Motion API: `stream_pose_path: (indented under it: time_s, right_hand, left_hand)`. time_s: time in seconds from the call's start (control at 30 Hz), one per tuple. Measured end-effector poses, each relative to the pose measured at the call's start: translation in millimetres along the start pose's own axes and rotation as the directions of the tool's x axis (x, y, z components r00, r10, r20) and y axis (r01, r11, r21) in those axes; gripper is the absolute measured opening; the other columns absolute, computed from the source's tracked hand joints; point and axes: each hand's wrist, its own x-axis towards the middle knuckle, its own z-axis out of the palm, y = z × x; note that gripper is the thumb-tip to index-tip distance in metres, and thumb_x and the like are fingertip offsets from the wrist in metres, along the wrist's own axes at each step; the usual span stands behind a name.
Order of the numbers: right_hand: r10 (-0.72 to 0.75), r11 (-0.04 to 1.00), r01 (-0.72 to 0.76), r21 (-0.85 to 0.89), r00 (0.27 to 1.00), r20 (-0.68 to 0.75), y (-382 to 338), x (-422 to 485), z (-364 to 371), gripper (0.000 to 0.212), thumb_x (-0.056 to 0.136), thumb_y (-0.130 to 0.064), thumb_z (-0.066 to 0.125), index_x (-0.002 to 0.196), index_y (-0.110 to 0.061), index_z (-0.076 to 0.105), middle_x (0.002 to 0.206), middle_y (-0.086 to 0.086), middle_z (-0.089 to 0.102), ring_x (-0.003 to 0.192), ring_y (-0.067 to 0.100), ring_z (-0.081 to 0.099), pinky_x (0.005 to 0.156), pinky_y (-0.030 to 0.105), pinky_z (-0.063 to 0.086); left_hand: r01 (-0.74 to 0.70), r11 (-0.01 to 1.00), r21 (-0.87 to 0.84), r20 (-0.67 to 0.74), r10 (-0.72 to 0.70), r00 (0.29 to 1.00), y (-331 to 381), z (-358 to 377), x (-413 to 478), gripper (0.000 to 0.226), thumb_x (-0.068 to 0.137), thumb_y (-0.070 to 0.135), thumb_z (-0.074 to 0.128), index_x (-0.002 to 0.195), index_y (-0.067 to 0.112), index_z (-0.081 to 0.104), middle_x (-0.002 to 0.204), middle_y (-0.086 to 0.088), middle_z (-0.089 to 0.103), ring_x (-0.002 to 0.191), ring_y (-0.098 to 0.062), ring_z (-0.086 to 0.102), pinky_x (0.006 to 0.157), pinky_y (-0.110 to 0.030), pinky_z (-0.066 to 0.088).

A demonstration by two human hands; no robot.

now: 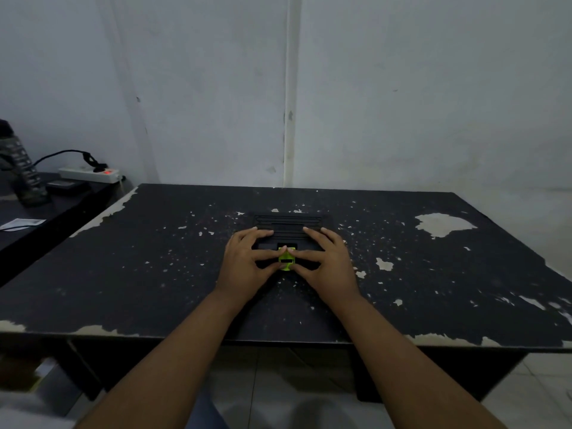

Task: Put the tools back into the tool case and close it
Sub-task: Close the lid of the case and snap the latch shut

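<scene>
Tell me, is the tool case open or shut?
Shut: flat black plastic tool case, ribbed lid down under left hand and right hand. Lime-green latch fastened: cannot tell.

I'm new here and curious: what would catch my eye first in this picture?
The bright green latch stands out, at the near edge of a closed black tool case in the middle of the paint-chipped table. The left hand and right hand lie spread on the case, thumbs and forefingers meeting at that latch. Far left, a white power strip shows a red light.
</scene>
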Motion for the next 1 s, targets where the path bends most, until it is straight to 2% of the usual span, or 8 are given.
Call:
stream_pose_path:
  time_s: [0.23,0.43,0.6,0.7,0.8,0.87,0.93,1.0]
  right_hand:
    - [-0.001,0.997,0.001,-0.074,1.0,-0.006,-2.3,0.5,-0.1,0.029,0.08,-0.053,0.077,0.108,-0.045,0.081,0.141,-0.013,0.066,0.139,0.026,0.046,0.103,0.053,0.05]
    - [-0.01,0.993,0.009,-0.114,1.0,-0.007,-5.5,-0.6,-2.6,0.026,0.082,-0.039,0.083,0.107,-0.045,0.081,0.14,-0.012,0.067,0.133,0.029,0.049,0.097,0.053,0.053]
    - [-0.027,0.998,0.024,-0.054,0.999,-0.047,-7.1,-1.5,-5.6,0.03,0.083,-0.039,0.083,0.113,-0.045,0.08,0.15,-0.012,0.058,0.133,0.025,0.049,0.1,0.049,0.053]
    - [0.005,1.0,-0.006,-0.012,0.997,-0.079,-11.9,-2.5,-12.8,0.058,0.079,-0.036,0.089,0.132,-0.048,0.069,0.163,-0.008,0.04,0.141,0.022,0.044,0.107,0.047,0.052]
    - [0.178,0.984,-0.176,0.038,0.983,-0.039,-20.6,-0.7,-21.4,0.108,0.073,-0.048,0.091,0.159,-0.055,0.028,0.169,-0.007,0.018,0.149,0.021,0.034,0.114,0.048,0.048]
    - [0.327,0.936,-0.325,0.133,0.945,0.002,-24.6,1.1,-25.7,0.133,0.065,-0.057,0.093,0.162,-0.056,0.003,0.171,-0.005,0.009,0.156,0.023,0.025,0.119,0.048,0.041]
    - [0.439,0.88,-0.437,0.185,0.898,0.029,-25.5,1.8,-27.7,0.149,0.057,-0.062,0.095,0.161,-0.055,-0.011,0.172,-0.003,0.008,0.158,0.025,0.021,0.118,0.05,0.038]
    - [0.493,0.846,-0.495,0.199,0.868,0.062,-24.5,1.2,-26.8,0.154,0.054,-0.065,0.095,0.161,-0.051,-0.015,0.171,0.001,0.023,0.155,0.025,0.031,0.116,0.049,0.042]
  left_hand:
    - [0.024,1.0,0.007,0.0,-0.024,1.0,0.5,0.3,1.4,0.027,0.079,0.05,0.083,0.106,0.043,0.081,0.132,0.014,0.067,0.129,-0.02,0.053,0.103,-0.047,0.049]
    - [0.029,0.999,0.018,0.004,-0.029,1.0,0.8,-0.3,1.2,0.03,0.078,0.039,0.088,0.107,0.043,0.081,0.133,0.012,0.067,0.129,-0.022,0.054,0.104,-0.05,0.048]
    - [0.02,1.0,-0.021,-0.009,-0.02,1.0,0.1,-3.7,-1.1,0.043,0.078,0.032,0.089,0.117,0.044,0.077,0.136,0.013,0.063,0.133,-0.019,0.051,0.108,-0.054,0.044]
    - [0.029,0.998,-0.063,-0.057,-0.033,0.998,8.3,-11.3,-3.6,0.065,0.075,0.03,0.092,0.135,0.043,0.068,0.142,0.008,0.052,0.134,-0.017,0.047,0.108,-0.051,0.046]
    - [0.193,0.978,-0.073,-0.03,-0.196,0.98,17.5,-17.1,-2.1,0.111,0.067,0.046,0.094,0.159,0.047,0.032,0.153,0.003,0.032,0.143,-0.018,0.038,0.115,-0.049,0.045]
    - [0.347,0.932,-0.1,-0.015,-0.351,0.936,18.0,-16.0,-0.2,0.135,0.057,0.059,0.095,0.163,0.048,0.012,0.159,0.002,0.025,0.148,-0.021,0.034,0.119,-0.054,0.039]
    - [0.494,0.862,-0.113,0.023,-0.494,0.869,15.6,-14.3,0.5,0.152,0.046,0.072,0.093,0.163,0.046,-0.001,0.167,-0.001,0.021,0.154,-0.024,0.027,0.123,-0.059,0.03]
    - [0.607,0.79,-0.087,0.087,-0.601,0.795,11.2,-12.2,1.8,0.162,0.04,0.083,0.088,0.164,0.038,-0.008,0.173,-0.003,0.017,0.159,-0.026,0.02,0.127,-0.057,0.023]
